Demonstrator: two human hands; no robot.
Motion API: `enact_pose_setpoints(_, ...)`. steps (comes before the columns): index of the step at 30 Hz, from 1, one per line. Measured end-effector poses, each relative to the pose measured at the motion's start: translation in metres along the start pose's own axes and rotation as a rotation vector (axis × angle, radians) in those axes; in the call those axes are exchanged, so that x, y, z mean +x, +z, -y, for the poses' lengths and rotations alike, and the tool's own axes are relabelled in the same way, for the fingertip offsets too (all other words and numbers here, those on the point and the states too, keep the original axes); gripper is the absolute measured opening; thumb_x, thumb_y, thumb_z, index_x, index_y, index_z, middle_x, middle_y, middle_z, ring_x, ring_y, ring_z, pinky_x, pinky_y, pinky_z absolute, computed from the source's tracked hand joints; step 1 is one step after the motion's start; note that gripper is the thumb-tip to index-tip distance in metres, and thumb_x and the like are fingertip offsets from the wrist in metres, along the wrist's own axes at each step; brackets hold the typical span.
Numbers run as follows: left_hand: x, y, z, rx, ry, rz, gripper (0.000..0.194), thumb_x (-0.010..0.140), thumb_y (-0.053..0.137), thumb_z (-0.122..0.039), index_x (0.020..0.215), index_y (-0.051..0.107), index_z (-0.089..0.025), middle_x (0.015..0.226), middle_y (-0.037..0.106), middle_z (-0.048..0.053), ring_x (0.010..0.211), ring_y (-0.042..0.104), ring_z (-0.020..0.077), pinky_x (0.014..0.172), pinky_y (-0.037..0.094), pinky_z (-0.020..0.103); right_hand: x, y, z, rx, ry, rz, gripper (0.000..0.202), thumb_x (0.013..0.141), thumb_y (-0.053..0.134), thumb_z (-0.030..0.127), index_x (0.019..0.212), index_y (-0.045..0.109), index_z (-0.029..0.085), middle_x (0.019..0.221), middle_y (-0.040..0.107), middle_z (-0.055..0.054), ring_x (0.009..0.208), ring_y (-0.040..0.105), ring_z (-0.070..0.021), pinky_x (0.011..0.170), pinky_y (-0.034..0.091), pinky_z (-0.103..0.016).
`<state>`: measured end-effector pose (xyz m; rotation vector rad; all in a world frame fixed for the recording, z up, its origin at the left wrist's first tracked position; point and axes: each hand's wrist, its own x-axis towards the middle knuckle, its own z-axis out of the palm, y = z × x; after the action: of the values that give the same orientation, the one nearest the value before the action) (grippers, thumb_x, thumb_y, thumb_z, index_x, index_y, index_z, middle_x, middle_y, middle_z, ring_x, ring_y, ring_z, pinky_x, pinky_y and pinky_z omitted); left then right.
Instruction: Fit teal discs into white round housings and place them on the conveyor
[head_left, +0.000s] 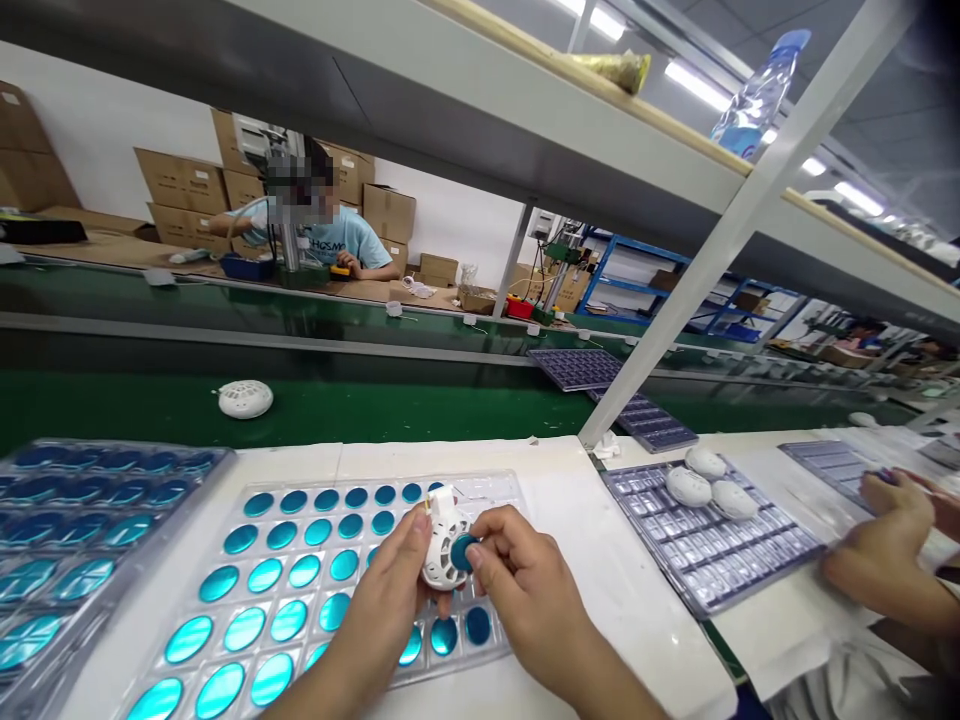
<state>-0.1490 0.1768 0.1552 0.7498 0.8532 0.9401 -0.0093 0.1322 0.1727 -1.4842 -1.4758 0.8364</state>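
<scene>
Above a clear tray (495, 490) of round blue discs, my left hand (386, 590) holds a white vented round housing (442, 555), fingers wrapped round its left side and underneath. My right hand (532, 590) pinches a blue disc (463, 553) between thumb and index finger, against the face of the housing. A small white block sticks up at the top of the housing. Rows of shiny blue discs (244, 628) fill the visible left part of the tray; my hands and forearms hide some of its middle.
Stacked disc trays (161, 520) lie at left. A white housing (246, 399) sits on the green conveyor (360, 405). At right, a dark tray (701, 595) bears white housings, near another person's hands (892, 530). A metal post (675, 300) supports the overhead shelf (600, 180).
</scene>
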Motion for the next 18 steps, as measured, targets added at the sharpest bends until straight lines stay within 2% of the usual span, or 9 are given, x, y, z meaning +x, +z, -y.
enact_pose_setpoints(3,-0.003,0.0,-0.001,0.018,0.011,0.035,0.052,0.08,0.068,-0.055,0.119,0.065,-0.022,0.07,0.063,0.001,0.057,0.052,0.0175,0.054,0.049,0.03,-0.002,-0.002,-0.001,-0.026,0.001,0.012,0.004,0.093,0.051,0.025,0.092,0.054,0.023,0.061,0.052,0.006,0.055,0.048,-0.0131,0.053,0.035,-0.024)
enact_pose_setpoints(6,-0.005,-0.002,-0.001,0.091,0.04,0.145,0.062,0.078,0.072,-0.049,0.131,0.056,-0.02,0.073,0.062,0.0,0.06,0.052,0.0167,0.056,0.046,0.028,-0.003,-0.002,-0.002,0.004,0.038,-0.015,0.004,0.091,0.055,0.024,0.095,0.053,0.023,0.061,0.049,0.007,0.057,0.049,-0.0128,0.054,0.037,-0.023)
enact_pose_setpoints(8,-0.006,-0.003,0.0,0.135,0.029,0.206,0.069,0.078,0.072,-0.046,0.137,0.048,-0.019,0.073,0.062,-0.001,0.059,0.051,0.0153,0.055,0.043,0.027,-0.003,-0.001,-0.005,0.107,0.084,-0.055,0.019,0.089,0.061,0.028,0.105,0.053,0.023,0.07,0.052,0.006,0.061,0.052,-0.013,0.058,0.041,-0.024)
enact_pose_setpoints(9,-0.007,-0.004,0.001,0.126,0.015,0.223,0.072,0.079,0.071,-0.045,0.14,0.043,-0.018,0.073,0.062,-0.001,0.058,0.051,0.015,0.054,0.042,0.027,-0.004,0.001,-0.007,0.202,0.101,-0.035,0.028,0.088,0.063,0.033,0.112,0.051,0.023,0.076,0.054,0.004,0.062,0.053,-0.0131,0.06,0.044,-0.025)
enact_pose_setpoints(12,-0.013,-0.005,0.005,0.003,-0.035,0.222,0.079,0.079,0.07,-0.042,0.145,0.035,-0.017,0.072,0.063,0.0,0.057,0.052,0.0155,0.056,0.042,0.028,-0.006,0.011,-0.017,0.563,0.106,0.175,0.059,0.086,0.064,0.055,0.131,0.043,0.023,0.087,0.06,0.0,0.06,0.057,-0.0125,0.06,0.05,-0.028)
enact_pose_setpoints(14,-0.019,-0.005,0.006,-0.076,-0.067,0.202,0.078,0.076,0.072,-0.042,0.142,0.039,-0.018,0.071,0.063,0.0,0.056,0.052,0.0152,0.056,0.042,0.028,-0.009,0.022,-0.024,0.712,0.098,0.23,0.074,0.081,0.066,0.064,0.136,0.04,0.022,0.082,0.061,0.0,0.055,0.054,-0.0114,0.055,0.049,-0.026)
enact_pose_setpoints(18,-0.027,-0.005,0.008,-0.139,-0.105,0.118,0.069,0.07,0.077,-0.042,0.132,0.053,-0.022,0.063,0.061,-0.002,0.05,0.05,0.0136,0.052,0.042,0.026,-0.015,0.044,-0.024,0.724,0.036,0.058,0.079,0.074,0.07,0.067,0.133,0.047,0.02,0.08,0.063,-0.003,0.05,0.049,-0.0115,0.045,0.046,-0.024)
